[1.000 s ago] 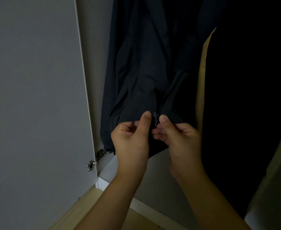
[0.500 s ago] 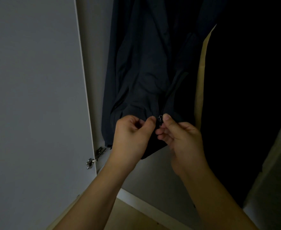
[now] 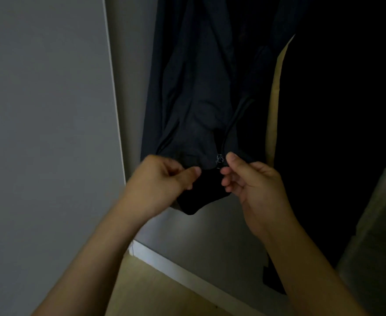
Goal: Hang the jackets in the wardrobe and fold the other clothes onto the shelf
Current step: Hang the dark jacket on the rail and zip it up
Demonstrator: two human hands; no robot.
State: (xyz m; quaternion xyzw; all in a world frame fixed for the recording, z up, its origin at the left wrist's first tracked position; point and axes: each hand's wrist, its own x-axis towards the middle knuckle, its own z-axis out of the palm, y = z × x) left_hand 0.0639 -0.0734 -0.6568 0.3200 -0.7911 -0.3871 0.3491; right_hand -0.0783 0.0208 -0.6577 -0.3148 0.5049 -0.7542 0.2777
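**Jacket on the rail, zip being started at the hem**

A dark jacket (image 3: 194, 92) hung inside the wardrobe (image 3: 130, 87), just beside the open door (image 3: 46, 133), its hem drawn forward toward the person. The left hand (image 3: 164, 176) pinched the left side of the hem between thumb and curled fingers, though that hand was blurred and the exact hold was hard to read. The right hand (image 3: 251, 181) held the other front edge, thumb and forefinger closed on the cloth right below the small metal zip slider (image 3: 219, 158). The two edges met at the slider; whether the teeth had engaged I could not tell in the dim light.

By my reading, this jacket counted as hung, and fastening it was a finishing touch. To its right a pale tan strip (image 3: 276, 92) showed, perhaps another garment or a panel; beyond that the wardrobe was too dark to make out. No shelf and no folded clothes showed from where I stood, so the folding part seemed not yet started, and how many jackets remained could not be judged. Pale wooden floor (image 3: 155, 290) lay below the wardrobe's white base.
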